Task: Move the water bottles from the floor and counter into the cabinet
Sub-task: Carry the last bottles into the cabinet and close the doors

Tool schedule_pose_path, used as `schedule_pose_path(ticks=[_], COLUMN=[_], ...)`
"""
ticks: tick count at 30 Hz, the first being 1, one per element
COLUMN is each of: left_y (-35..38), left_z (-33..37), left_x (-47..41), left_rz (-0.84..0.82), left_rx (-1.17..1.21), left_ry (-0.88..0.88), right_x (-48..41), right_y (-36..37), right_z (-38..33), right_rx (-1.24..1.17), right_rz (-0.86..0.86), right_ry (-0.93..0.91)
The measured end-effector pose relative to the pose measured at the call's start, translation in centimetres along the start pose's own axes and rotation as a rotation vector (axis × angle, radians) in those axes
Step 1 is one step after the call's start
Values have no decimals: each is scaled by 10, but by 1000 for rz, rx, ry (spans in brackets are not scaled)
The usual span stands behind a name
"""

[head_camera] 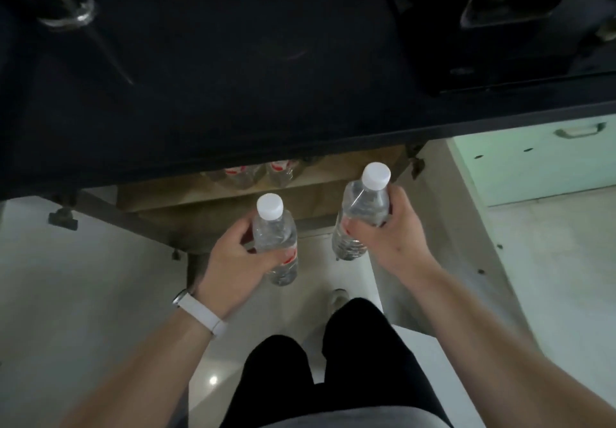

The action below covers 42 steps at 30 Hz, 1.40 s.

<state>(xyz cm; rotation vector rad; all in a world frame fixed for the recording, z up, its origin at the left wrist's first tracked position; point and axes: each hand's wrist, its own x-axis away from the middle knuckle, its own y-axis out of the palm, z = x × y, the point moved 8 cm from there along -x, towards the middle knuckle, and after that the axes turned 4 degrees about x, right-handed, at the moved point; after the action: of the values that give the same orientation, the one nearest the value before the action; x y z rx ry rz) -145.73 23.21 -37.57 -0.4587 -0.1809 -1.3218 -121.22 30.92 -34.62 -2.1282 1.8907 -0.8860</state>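
We held one water bottle in each hand, both upright with white caps on top, in the middle of the frame above the pale floor (pixel 83 277). Our left hand (pixel 233 261) curled round the left bottle (pixel 276 227) at its middle, thumb across the front near the red label. Our right hand (pixel 393 231) wrapped round the right bottle (pixel 365 201) just below its shoulder, a little higher in the frame than the other. The two bottles were apart, not touching.

Just above them in the picture lay the open cabinet (pixel 333 177), its brown inside showing beneath the edge of the black counter (pixel 233 77) that filled the upper half. More bottles (pixel 246 176) with red labels stood inside, partly hidden by the counter's edge. At the upper left a metal tap (pixel 73 11) showed. At the right edge was a mint-green drawer front (pixel 533 164) with a handle. A white wristband (pixel 200 311) sat on our left wrist, and black trousers (pixel 333 377) filled the lower centre.
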Motion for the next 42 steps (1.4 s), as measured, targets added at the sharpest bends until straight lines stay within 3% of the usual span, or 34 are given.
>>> schedule_pose_path(ticks=[8, 14, 20, 26, 33, 42], left_y=[40, 74, 90, 105, 131, 151], left_z=[-101, -133, -112, -48, -11, -15], left_x=[-99, -155, -178, -198, -237, -270], left_rz=[-37, 3, -42, -58, -125, -117], left_rx=[19, 67, 99, 91, 127, 160], left_ry=[78, 214, 306, 469, 514, 542], right_x=[-76, -124, -149, -174, -218, -260], right_y=[55, 76, 67, 39, 22, 34], right_z=[95, 138, 141, 110, 97, 110], right_rx=[-103, -150, -194, -240, -290, -318], right_rz=[92, 134, 209, 267, 346, 347], right_ry=[-99, -232, -301, -353, -319, -291])
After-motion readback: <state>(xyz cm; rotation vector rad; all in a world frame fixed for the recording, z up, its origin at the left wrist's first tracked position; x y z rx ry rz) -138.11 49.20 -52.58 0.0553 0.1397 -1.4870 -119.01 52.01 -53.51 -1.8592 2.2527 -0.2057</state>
